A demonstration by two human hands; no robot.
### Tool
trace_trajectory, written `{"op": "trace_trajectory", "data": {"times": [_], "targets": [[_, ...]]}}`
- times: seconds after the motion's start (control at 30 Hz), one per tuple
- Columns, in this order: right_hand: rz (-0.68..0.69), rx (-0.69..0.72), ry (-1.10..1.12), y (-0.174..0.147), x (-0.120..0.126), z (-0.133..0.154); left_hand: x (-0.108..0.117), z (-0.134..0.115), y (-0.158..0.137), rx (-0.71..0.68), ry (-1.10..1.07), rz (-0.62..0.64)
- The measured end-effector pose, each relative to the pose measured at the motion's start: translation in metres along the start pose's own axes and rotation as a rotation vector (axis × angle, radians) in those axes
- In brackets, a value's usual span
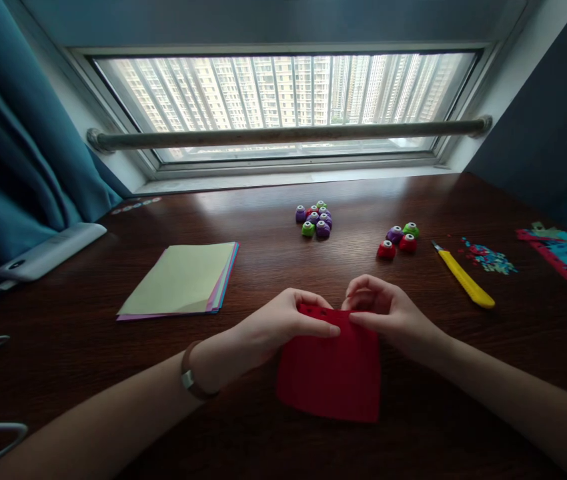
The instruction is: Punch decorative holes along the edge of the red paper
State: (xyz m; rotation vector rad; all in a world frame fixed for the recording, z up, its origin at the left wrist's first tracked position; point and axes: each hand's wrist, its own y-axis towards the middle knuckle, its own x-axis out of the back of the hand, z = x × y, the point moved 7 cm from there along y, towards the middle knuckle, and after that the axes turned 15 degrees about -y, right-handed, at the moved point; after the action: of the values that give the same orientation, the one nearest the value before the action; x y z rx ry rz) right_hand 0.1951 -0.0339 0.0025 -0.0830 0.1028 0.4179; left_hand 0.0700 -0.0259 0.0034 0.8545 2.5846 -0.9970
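Note:
A sheet of red paper (331, 380) is held up in front of me, with a few small dark holes along its top edge. My left hand (283, 323) pinches that top edge at its left part, thumb on the near face. At the upper right corner, my right hand (388, 313) grips the same sheet between thumb and curled fingers; its fingertips behind the paper are partly hidden. Beyond the hands stand small craft punches in purple, green and red, one group (313, 219) in the middle and another group (397, 241) to the right.
A stack of coloured paper (178, 277) lies left. On the right are a yellow utility knife (466, 280), paper confetti (491, 257) and punched paper sheets (563, 253). A white power bank (53, 252) with a cable rests by the blue curtain (18, 127). A window with a rail (288, 135) is behind.

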Motion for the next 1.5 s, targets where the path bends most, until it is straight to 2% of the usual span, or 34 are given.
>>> {"op": "trace_trajectory", "data": {"times": [0.17, 0.47, 0.83, 1.1, 1.27, 1.5], "targets": [[0.009, -0.065, 0.181, 0.001, -0.001, -0.006, -0.003, 0.002, -0.003, 0.018, -0.184, -0.010], [0.107, -0.133, 0.371, -0.008, -0.013, -0.010, -0.009, 0.002, -0.008, 0.081, -0.266, 0.003], [-0.014, -0.165, 0.324, -0.006, -0.006, -0.012, -0.009, 0.000, -0.008, 0.066, -0.267, 0.010], [-0.052, -0.111, 0.232, -0.004, -0.005, -0.009, -0.007, 0.003, -0.005, 0.025, -0.230, 0.025], [-0.016, -0.094, 0.168, -0.006, -0.009, -0.006, -0.005, 0.004, -0.002, -0.031, -0.167, 0.065], [0.024, -0.084, 0.197, -0.006, -0.012, -0.005, -0.013, 0.009, -0.002, 0.023, -0.230, 0.179]]}}
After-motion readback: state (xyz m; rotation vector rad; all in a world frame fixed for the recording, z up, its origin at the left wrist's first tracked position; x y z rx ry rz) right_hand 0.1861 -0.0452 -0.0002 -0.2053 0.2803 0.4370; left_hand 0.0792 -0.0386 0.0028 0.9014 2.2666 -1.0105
